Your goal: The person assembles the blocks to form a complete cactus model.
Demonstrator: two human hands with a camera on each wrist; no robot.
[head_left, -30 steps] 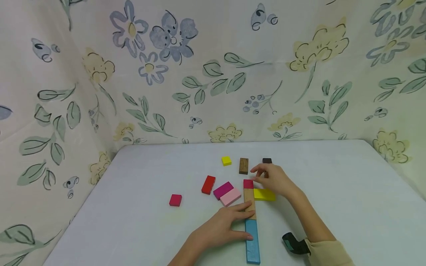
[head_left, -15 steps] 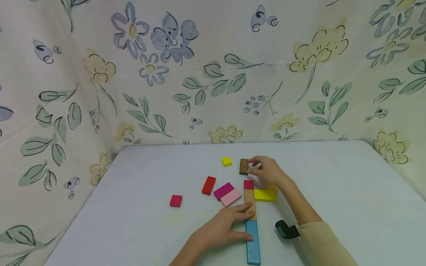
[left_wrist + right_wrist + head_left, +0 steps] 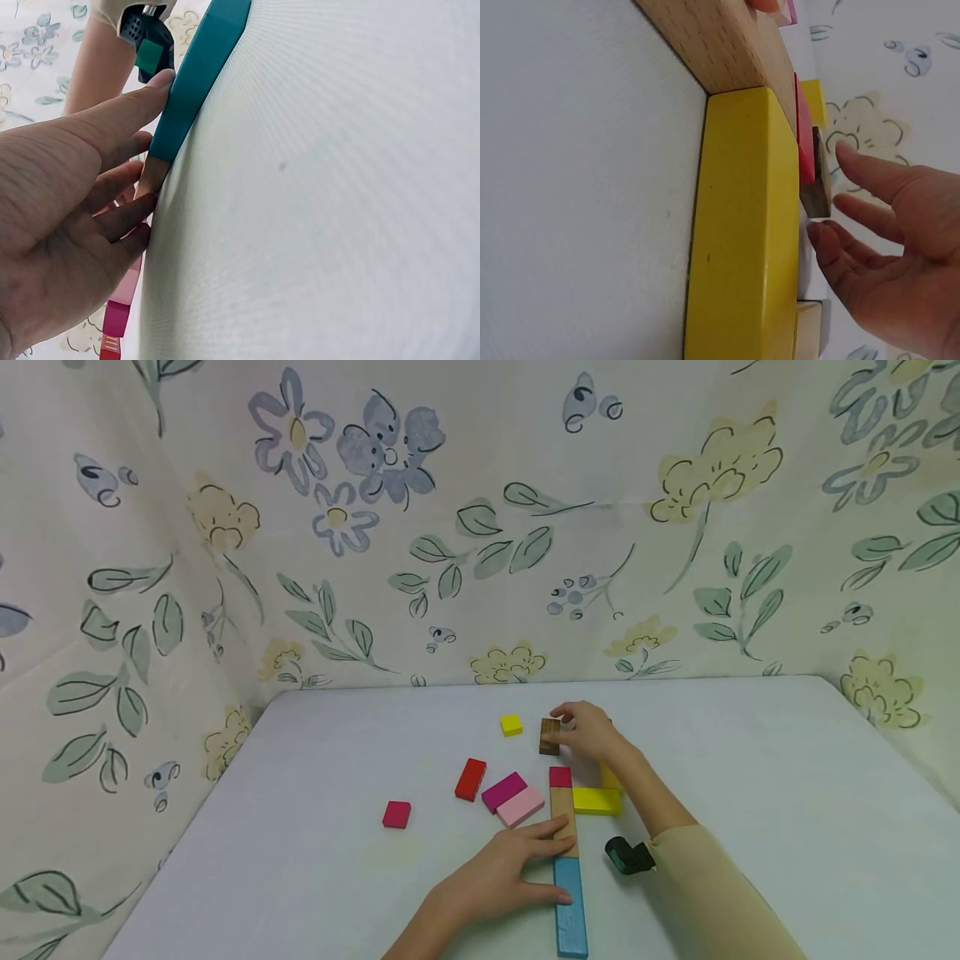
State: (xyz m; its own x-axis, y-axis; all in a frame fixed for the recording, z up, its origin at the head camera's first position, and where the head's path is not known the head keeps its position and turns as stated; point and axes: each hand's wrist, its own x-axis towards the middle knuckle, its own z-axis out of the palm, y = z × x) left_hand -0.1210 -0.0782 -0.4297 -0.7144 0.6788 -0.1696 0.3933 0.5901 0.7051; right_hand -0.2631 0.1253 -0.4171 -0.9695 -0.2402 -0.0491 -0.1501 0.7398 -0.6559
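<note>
Fingers of the left hand (image 3: 498, 872) lie spread, touching the tan block (image 3: 562, 802) and the blue block (image 3: 572, 918), set end to end. The right hand (image 3: 592, 731), digits parted, is at the brown block (image 3: 549, 727); contact cannot be confirmed. That block lies flat on the white table (image 3: 315, 760), just beyond the crimson block (image 3: 560, 777).

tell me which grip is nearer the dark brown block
Right. The right grip is at the dark brown block, contact unclear; the left grip is farther off, nearer the person, on the tan block and blue block.
</note>
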